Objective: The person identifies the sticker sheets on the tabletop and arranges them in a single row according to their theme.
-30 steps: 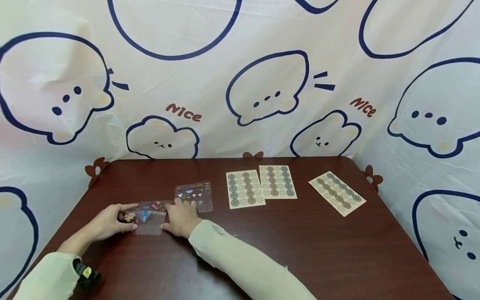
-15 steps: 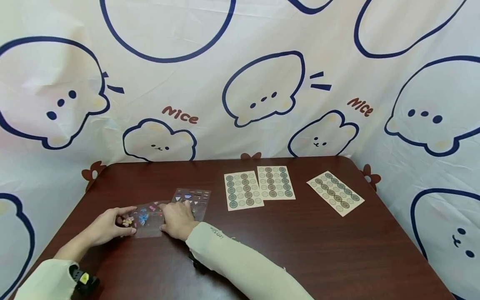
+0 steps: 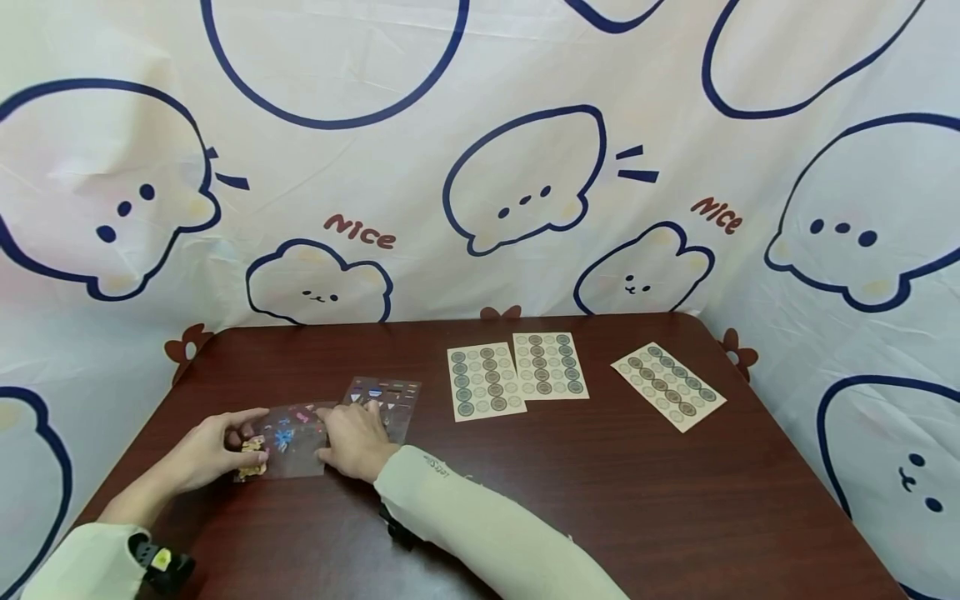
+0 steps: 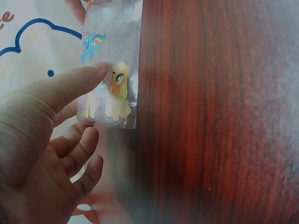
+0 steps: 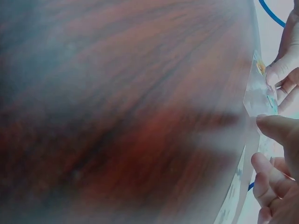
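Note:
A clear sticker sheet (image 3: 303, 460) printed with cartoon ponies is held between both hands at the left of the table. My left hand (image 3: 201, 454) pinches its left end, thumb on the front face near a yellow pony sticker (image 4: 118, 91) and a blue pony sticker (image 4: 94, 42). At the other end, my right hand (image 3: 356, 440) grips the sheet's right edge; its thumb (image 5: 275, 127) lies at the border in the right wrist view. A second clear sticker sheet (image 3: 402, 407), with small shapes, lies behind the right hand, which partly covers it.
Two cream sheets of round stickers, one left (image 3: 487, 392) and one right (image 3: 551, 371), lie close together at the back middle. Another cream sticker sheet (image 3: 667, 385) lies slanted at the back right. A printed cloth (image 3: 420, 183) hangs behind the brown table (image 3: 600, 492).
The left hand has shifted slightly left and down, and the yellow sticker by its thumb shows more. The second clear sheet has turned to a slant beside the right hand. The head view shifted slightly.

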Motion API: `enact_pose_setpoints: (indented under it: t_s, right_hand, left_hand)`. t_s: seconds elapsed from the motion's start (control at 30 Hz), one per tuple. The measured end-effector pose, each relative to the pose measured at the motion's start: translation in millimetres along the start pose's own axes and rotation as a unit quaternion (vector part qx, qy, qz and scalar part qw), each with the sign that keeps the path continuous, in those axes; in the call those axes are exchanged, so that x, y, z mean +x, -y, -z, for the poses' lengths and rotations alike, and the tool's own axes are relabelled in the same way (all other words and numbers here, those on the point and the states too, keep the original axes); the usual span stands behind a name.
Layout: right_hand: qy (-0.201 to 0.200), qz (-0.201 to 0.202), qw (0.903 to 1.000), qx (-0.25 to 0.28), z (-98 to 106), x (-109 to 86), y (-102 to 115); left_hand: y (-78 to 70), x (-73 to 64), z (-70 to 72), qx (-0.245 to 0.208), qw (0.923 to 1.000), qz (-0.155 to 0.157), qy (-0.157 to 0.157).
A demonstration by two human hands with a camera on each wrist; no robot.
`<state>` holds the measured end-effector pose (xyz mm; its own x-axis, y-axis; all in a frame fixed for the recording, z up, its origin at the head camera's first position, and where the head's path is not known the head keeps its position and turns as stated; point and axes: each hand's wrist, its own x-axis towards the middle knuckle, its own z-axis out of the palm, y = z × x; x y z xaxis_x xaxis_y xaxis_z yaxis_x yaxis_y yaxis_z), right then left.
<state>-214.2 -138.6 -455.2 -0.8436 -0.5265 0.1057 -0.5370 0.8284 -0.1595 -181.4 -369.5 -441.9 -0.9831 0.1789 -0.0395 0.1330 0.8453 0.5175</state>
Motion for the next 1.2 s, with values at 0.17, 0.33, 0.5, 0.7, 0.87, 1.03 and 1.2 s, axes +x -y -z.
enact_pose_setpoints:
  t_s: [0.17, 0.33, 0.5, 0.7, 0.87, 1.03, 1.2]
  right_hand:
    - [0.002, 0.001, 0.9999, 0.013, 0.2, -1.8, -0.9]
    - [0.005, 0.003, 0.9993, 0.036, 2.6, -3.0, -1.3]
    - [0.002, 0.012, 0.9983, 0.058, 4.4, -5.6, -2.0]
    - [-0.002, 0.02, 0.9976, 0.066, 5.8, -9.5, -3.5]
    - [0.0, 0.024, 0.9972, 0.07, 7.7, -13.1, -4.7]
    - [-0.002, 0.031, 0.9968, 0.074, 10.3, -16.5, -7.5]
    - [-0.004, 0.042, 0.996, 0.079, 12.3, -19.5, -12.4]
  left_hand:
    - [-2.9, -1.3, 1.2, -0.002, 1.0, 0.001, -0.001]
    - [-7.1, -4.7, 4.0, -0.003, 0.9999, -0.006, -0.009]
    - [-9.2, -7.6, 6.7, -0.009, 0.9998, -0.008, -0.014]
    - [-9.8, -9.4, 7.1, -0.014, 0.9999, -0.009, -0.005]
    - [-11.2, -10.9, 6.2, -0.018, 0.9998, -0.009, -0.002]
    - [-13.4, -12.2, 5.0, -0.018, 0.9998, -0.007, 0.002]
    - [-15.6, -12.5, 4.0, -0.014, 0.9999, -0.008, 0.002]
